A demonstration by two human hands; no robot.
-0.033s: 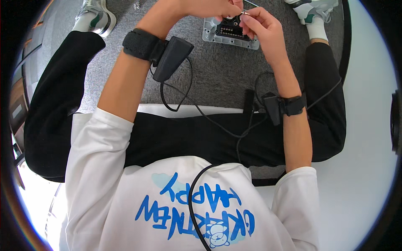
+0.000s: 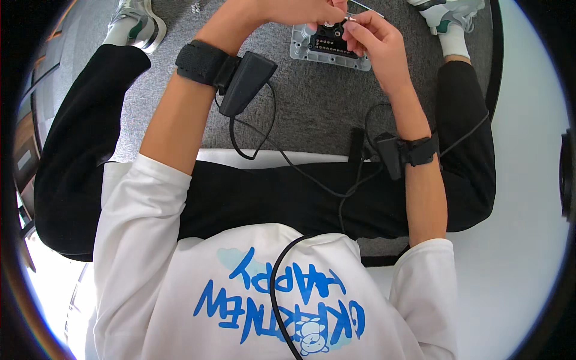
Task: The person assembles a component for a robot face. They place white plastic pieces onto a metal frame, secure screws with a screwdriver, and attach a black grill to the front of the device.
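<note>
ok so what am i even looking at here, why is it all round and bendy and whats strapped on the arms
This is one picture from a wide fisheye camera worn on a person's head, looking down, so straight edges bend toward the rim. There is no machine: the person sits on a grey carpet with legs apart, in black trousers and a white printed shirt. Each wrist carries a black strap with a small black box and cables leading back toward the body. Both hands work at the top edge over a light grey plastic housing with a dark insert, lying on the carpet. The left hand is on it; the right hand pinches something small and metallic, too small to identify. Sneakers show at the upper corners.
</note>
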